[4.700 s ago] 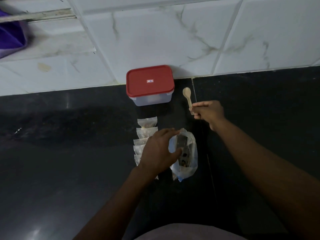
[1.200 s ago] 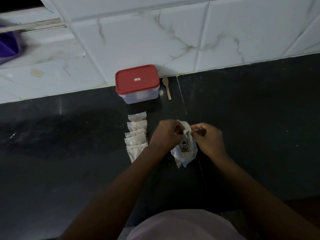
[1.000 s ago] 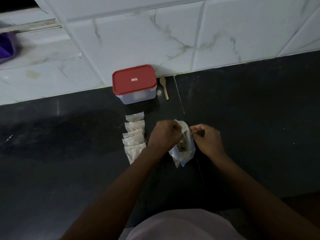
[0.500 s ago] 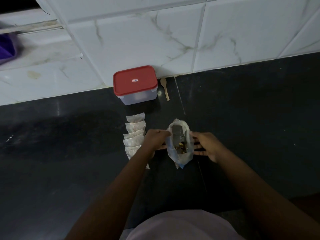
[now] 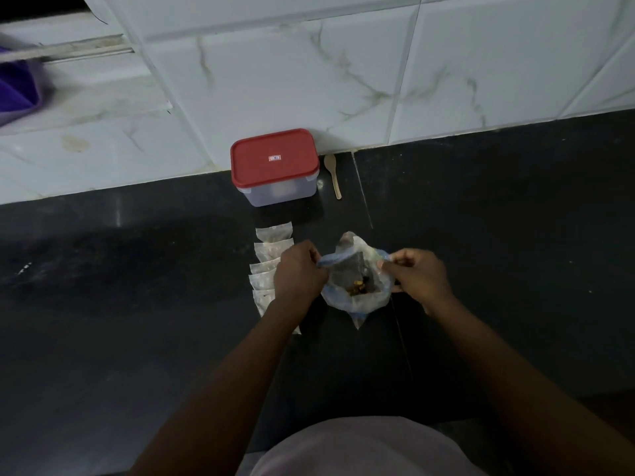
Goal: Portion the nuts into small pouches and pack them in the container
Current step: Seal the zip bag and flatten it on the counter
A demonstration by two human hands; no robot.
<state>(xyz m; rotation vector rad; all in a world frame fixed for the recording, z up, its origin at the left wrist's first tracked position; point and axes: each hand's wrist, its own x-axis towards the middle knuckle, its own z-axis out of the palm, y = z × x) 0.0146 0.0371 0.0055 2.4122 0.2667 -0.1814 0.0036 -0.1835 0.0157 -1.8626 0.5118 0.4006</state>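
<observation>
A clear plastic bag of nuts (image 5: pixel 357 297) stands on the dark counter, its mouth pulled wide, with a few nuts visible at the bottom. My left hand (image 5: pixel 299 273) pinches the bag's left rim and my right hand (image 5: pixel 417 274) pinches its right rim. Several small filled pouches (image 5: pixel 271 250) lie in an overlapping column just left of the bag, partly hidden by my left wrist. The container (image 5: pixel 280 190), clear with a red lid (image 5: pixel 274 156) shut on it, sits against the wall beyond the pouches.
A small wooden spoon (image 5: pixel 332 173) lies on the counter right of the container. White marble tiles (image 5: pixel 343 70) rise behind. A purple object (image 5: pixel 17 91) sits on the ledge at far left. The dark counter (image 5: pixel 515 218) stretches to both sides.
The spoon went from my right hand to the counter beside the container. Both hands then took the bag's rim and have spread its mouth wider.
</observation>
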